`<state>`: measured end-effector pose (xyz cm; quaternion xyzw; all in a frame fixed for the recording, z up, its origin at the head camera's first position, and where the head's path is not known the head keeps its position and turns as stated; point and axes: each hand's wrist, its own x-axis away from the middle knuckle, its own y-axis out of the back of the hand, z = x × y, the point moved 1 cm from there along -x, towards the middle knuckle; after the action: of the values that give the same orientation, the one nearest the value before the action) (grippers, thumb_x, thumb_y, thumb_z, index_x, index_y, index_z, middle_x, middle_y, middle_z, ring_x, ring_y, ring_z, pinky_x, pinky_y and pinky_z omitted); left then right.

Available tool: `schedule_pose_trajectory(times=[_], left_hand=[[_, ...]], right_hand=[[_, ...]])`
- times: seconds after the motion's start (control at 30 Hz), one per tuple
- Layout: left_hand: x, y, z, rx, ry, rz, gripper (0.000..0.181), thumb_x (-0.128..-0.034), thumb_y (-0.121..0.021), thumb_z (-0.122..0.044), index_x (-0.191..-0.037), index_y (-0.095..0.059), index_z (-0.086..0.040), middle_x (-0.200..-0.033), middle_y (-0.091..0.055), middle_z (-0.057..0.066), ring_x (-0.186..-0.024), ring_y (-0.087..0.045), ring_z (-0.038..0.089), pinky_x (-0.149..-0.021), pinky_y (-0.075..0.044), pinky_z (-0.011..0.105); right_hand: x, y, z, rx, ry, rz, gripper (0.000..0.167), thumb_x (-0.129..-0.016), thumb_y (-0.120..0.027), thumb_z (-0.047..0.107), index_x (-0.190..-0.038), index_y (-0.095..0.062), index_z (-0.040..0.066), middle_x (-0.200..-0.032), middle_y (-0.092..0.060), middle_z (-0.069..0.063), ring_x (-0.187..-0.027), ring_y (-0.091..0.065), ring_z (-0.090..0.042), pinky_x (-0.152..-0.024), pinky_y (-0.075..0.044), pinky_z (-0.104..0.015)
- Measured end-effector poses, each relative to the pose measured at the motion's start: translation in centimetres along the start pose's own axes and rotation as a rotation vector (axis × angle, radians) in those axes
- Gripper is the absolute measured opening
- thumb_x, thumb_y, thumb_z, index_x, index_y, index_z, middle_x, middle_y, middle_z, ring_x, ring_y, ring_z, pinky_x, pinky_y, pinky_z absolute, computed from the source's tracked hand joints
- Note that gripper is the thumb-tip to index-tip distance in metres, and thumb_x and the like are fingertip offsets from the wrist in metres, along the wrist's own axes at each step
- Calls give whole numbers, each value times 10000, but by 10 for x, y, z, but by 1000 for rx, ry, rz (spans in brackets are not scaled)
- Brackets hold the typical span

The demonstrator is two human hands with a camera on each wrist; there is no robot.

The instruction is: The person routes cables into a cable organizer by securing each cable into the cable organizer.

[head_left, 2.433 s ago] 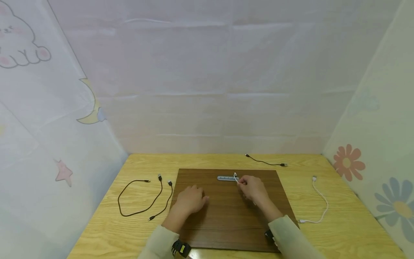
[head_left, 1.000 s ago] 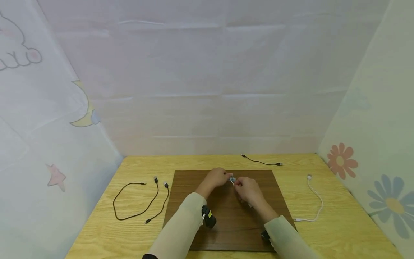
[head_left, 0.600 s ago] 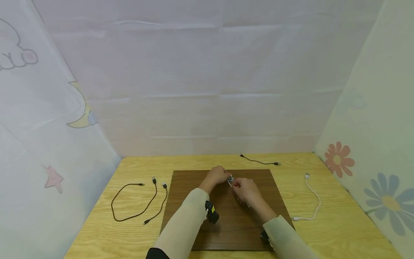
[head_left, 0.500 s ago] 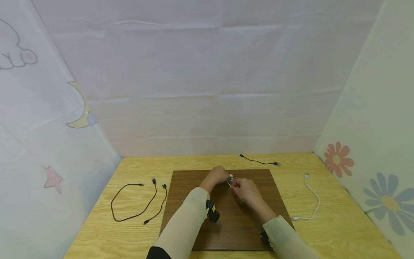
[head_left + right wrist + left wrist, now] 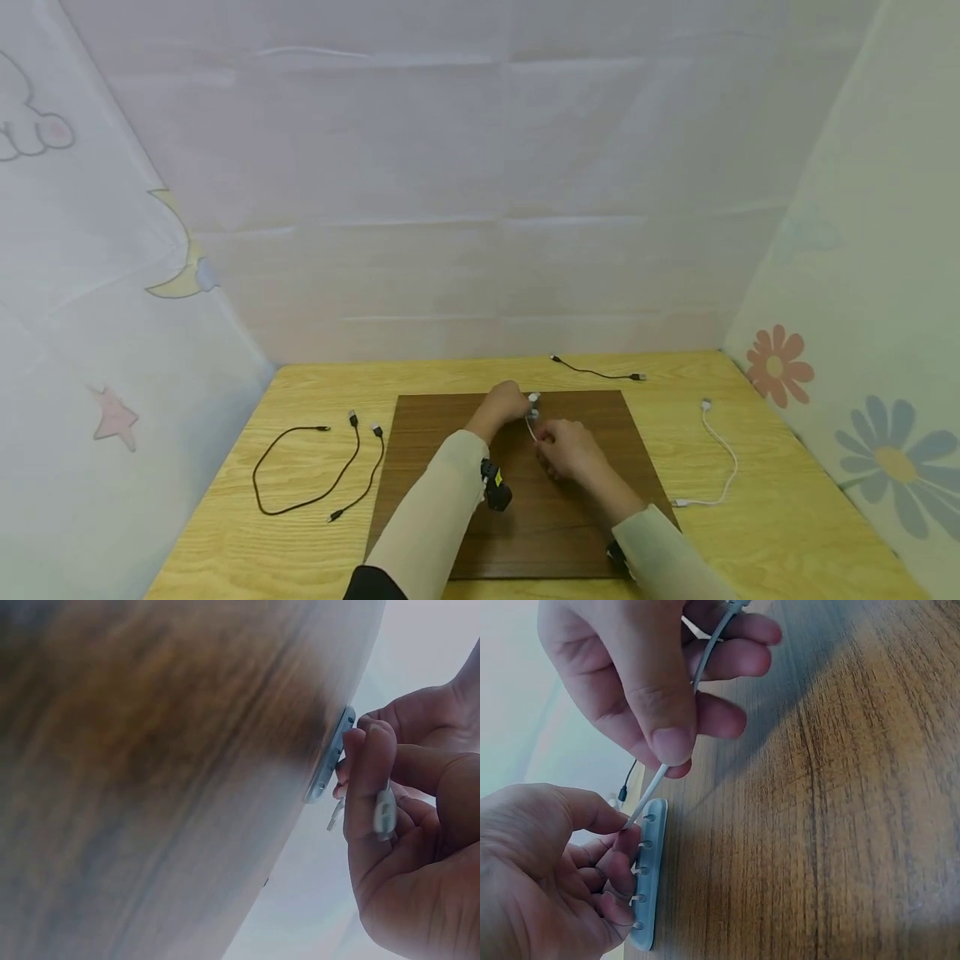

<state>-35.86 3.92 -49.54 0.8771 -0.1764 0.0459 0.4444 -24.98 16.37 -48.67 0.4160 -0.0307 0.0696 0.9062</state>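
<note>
A thin white USB cable (image 5: 654, 784) runs taut between my two hands, over a pale blue-grey cable holder (image 5: 651, 862) with several slots. The holder lies on a dark wooden board (image 5: 487, 533). My left hand (image 5: 510, 402) is at the holder, pinching the cable between thumb and index finger; its other fingers touch or nearly touch the strip. Nearer to me, my right hand (image 5: 572, 450) pinches the same cable. One white plug (image 5: 385, 814) hangs by the right palm; another white end (image 5: 534, 398) sticks out beyond the holder. My left hand hides most of the strip in the head view.
Two black cables, one long (image 5: 258, 492) and one short (image 5: 377, 467), lie left of the board. Another black cable (image 5: 592, 371) is behind it. A white cable (image 5: 731, 467) lies to the right on the light wooden table (image 5: 217, 533).
From the board's left side, my left hand has come over to the holder and taken hold of the white cable. My right hand has drawn slightly toward me, still pinching it.
</note>
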Motion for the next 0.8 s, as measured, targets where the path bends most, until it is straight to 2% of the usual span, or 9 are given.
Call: schedule_pose_trajectory(times=[0.13,0.3,0.6,0.7,0.8], left_hand=[[-1,1,0,3,1,-19,312,-967,-619,-212,-695,-589,-62,-650,-478,35,-570,-437,176,-518,-364,295],[-2,1,-1,-6,-9,-48,329,-921,-619,-136,-608,-529,-91,-603,-460,19,-539,-430,167,-498,-362,282],[-7,-3,3,17,-45,-72,483,-935,-624,-113,-506,-405,-154,-494,-345,-48,-484,-341,122,-467,-284,255],[-5,-2,4,39,-62,-75,468,-936,-650,-107,-521,-438,-152,-501,-356,-56,-486,-335,113,-471,-281,251],[-3,-1,4,53,-70,-89,353,-935,-701,-138,-602,-583,-128,-594,-498,-46,-551,-429,113,-510,-355,253]], right_hand=[[4,-1,0,10,6,16,78,-963,-675,105,-897,-700,72,-654,-630,3,-524,-602,-128,-479,-503,-266],[10,-2,0,71,24,18,125,-958,-682,125,-838,-682,93,-628,-605,17,-511,-586,-115,-479,-471,-267],[16,-2,-1,174,58,10,193,-953,-702,149,-768,-649,139,-635,-580,31,-505,-577,-99,-488,-455,-265],[19,-3,-1,206,60,12,223,-948,-712,148,-744,-624,140,-621,-570,28,-500,-568,-101,-479,-441,-262],[21,-2,-1,220,58,30,225,-944,-719,147,-744,-615,139,-622,-563,24,-504,-563,-104,-471,-427,-259]])
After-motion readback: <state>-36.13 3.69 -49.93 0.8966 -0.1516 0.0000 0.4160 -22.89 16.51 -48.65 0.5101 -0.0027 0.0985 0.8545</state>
